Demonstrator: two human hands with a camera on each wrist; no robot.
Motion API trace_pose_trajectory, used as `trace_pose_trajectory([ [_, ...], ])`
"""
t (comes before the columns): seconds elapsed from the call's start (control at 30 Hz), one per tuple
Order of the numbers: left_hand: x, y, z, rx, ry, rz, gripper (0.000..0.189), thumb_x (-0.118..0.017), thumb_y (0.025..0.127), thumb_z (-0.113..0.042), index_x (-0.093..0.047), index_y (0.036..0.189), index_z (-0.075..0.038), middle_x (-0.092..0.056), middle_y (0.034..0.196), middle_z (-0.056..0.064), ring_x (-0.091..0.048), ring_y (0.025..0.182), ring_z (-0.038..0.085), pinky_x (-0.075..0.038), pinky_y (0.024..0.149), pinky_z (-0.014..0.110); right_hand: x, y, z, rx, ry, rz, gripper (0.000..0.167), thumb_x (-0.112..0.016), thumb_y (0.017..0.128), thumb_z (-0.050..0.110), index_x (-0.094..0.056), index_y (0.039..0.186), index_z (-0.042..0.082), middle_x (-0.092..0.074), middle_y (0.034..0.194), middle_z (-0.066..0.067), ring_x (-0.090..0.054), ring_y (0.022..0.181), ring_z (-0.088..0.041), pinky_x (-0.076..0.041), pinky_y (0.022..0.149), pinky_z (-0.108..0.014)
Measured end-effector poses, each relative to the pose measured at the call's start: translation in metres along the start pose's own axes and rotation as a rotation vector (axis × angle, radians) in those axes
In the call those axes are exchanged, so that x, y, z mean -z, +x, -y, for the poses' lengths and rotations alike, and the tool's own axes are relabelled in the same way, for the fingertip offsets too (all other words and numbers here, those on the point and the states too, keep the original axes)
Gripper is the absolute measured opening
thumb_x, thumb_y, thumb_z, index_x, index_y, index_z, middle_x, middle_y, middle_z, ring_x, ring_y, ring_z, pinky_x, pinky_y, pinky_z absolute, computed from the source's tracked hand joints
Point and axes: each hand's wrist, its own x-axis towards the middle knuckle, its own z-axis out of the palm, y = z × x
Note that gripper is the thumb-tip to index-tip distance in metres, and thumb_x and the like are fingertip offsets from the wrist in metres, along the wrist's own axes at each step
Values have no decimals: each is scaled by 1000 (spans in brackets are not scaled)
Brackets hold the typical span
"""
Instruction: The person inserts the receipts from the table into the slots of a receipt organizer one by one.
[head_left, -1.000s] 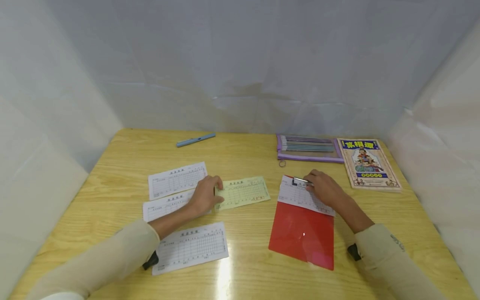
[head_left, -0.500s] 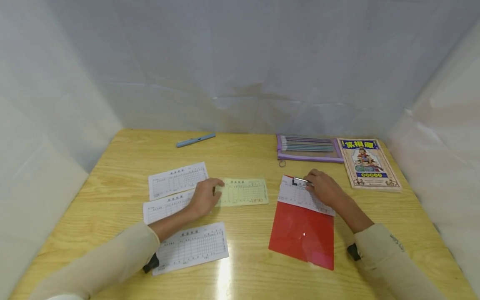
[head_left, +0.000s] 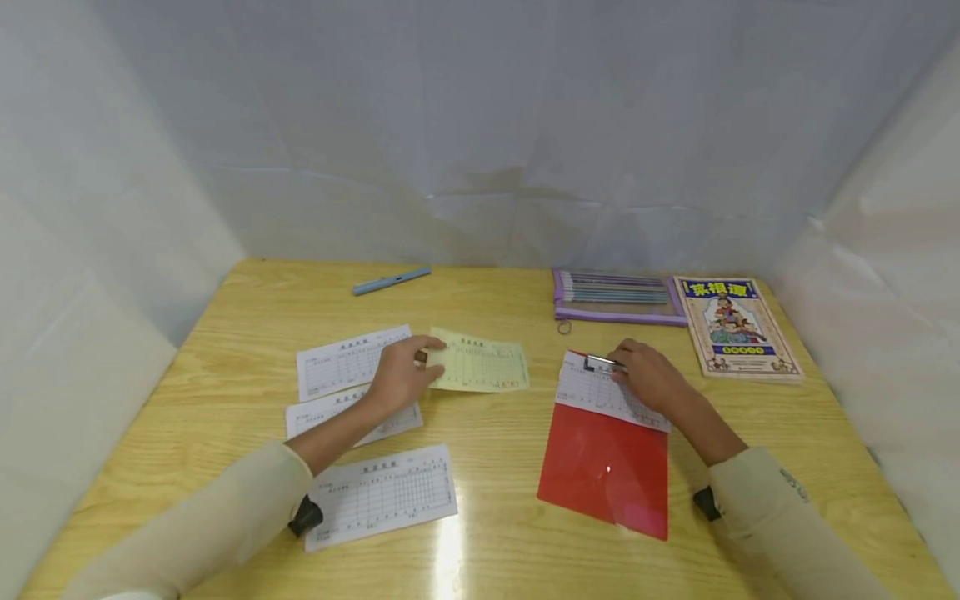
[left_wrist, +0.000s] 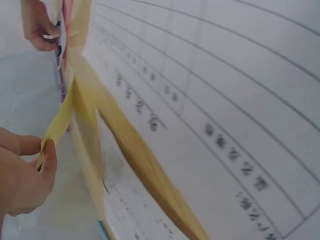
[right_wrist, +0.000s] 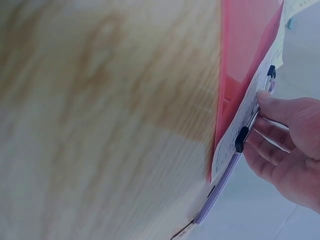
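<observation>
My left hand [head_left: 401, 375] pinches a yellow printed form [head_left: 483, 367] by its left edge. In the left wrist view, thumb and fingers meet on the yellow slip [left_wrist: 61, 120], which stands up off the table. My right hand [head_left: 654, 379] grips the metal clip [head_left: 602, 363] at the top of a red clipboard [head_left: 603, 471]. A white form [head_left: 592, 390] lies on the board's upper part, under the clip. In the right wrist view the thumb is on the clip's wire lever, between black ends, and the fingers are behind it. Three white forms [head_left: 381, 496] lie around my left forearm.
A blue pen [head_left: 392, 281] lies at the back left. At the back right, a purple-edged mesh pouch [head_left: 621, 317] with several pencils sits beside a booklet [head_left: 738, 329]. Pale sheeting walls [head_left: 480, 150] enclose the wooden table [head_left: 495, 517] at back and sides.
My left hand has raised the yellow form and shifted it slightly away from me; the slip now bends. The right hand stays on the clip.
</observation>
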Motion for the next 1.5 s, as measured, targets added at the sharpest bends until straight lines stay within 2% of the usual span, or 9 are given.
trace_pose_trajectory([
  [0.1, 5, 2, -6, 24, -25, 9, 35, -66, 85, -8, -62, 120, -6, -62, 123, 16, -61, 104, 30, -56, 74, 34, -1, 0, 0, 2, 1, -9, 25, -68, 85, 8, -66, 106, -5, -62, 99, -17, -61, 90, -30, -52, 80, -43],
  [0.3, 11, 8, -14, 19, -73, -1, 35, -67, 86, -9, -63, 120, -8, -58, 131, 14, -58, 111, 31, -55, 84, 40, 0, 1, 0, -6, -7, 0, 25, -68, 85, 9, -67, 106, -4, -60, 93, -14, -59, 82, -25, -51, 73, -41],
  [0.43, 12, 10, -20, 37, -148, 9, 34, -67, 86, -10, -63, 120, -11, -56, 134, 10, -56, 115, 29, -54, 83, 36, 0, 1, -1, -18, -10, 7, 25, -69, 85, 9, -67, 106, -4, -58, 88, -12, -57, 76, -22, -50, 69, -39],
  [0.57, 5, 12, -25, 48, -255, 38, 33, -68, 86, -12, -64, 119, -13, -57, 133, 5, -57, 114, 26, -52, 74, 29, -1, 2, -1, -39, -21, 8, 24, -69, 85, 11, -69, 105, -3, -58, 87, -11, -57, 77, -22, -51, 70, -38],
  [0.67, -4, 14, -28, 37, -294, 71, 33, -68, 86, -12, -64, 118, -14, -57, 132, 4, -57, 112, 24, -49, 69, 26, -1, 1, -1, -40, -31, 8, 24, -69, 85, 11, -69, 104, -2, -58, 87, -11, -59, 77, -22, -52, 69, -38],
  [0.87, -28, 16, -38, 11, -314, 136, 31, -69, 85, -10, -65, 116, -13, -61, 126, 4, -58, 106, 22, -49, 68, 24, -3, 1, -3, -6, -23, -10, 23, -69, 84, 10, -70, 102, -4, -59, 85, -11, -59, 75, -23, -51, 66, -37],
  [1.13, -62, 16, -46, -2, -325, 236, 28, -69, 82, -1, -66, 109, -7, -65, 117, 8, -63, 97, 20, -55, 74, 23, -2, 1, -2, 19, -27, -18, 21, -70, 83, 8, -71, 100, -3, -61, 85, -12, -60, 75, -24, -52, 64, -36],
  [1.27, -77, 17, -50, -36, -319, 268, 27, -70, 81, -1, -66, 108, -3, -66, 114, 11, -63, 90, 18, -56, 71, 22, -1, 1, -2, 31, -21, -14, 18, -70, 83, 7, -71, 98, -3, -62, 86, -13, -61, 75, -24, -52, 64, -35],
  [1.5, -99, 22, -60, -80, -264, 288, 26, -69, 82, -1, -67, 109, 0, -67, 114, 14, -65, 92, 22, -55, 73, 22, 0, 1, 1, 22, -25, -9, 17, -69, 84, 7, -71, 98, -3, -62, 87, -13, -62, 78, -25, -53, 67, -36],
])
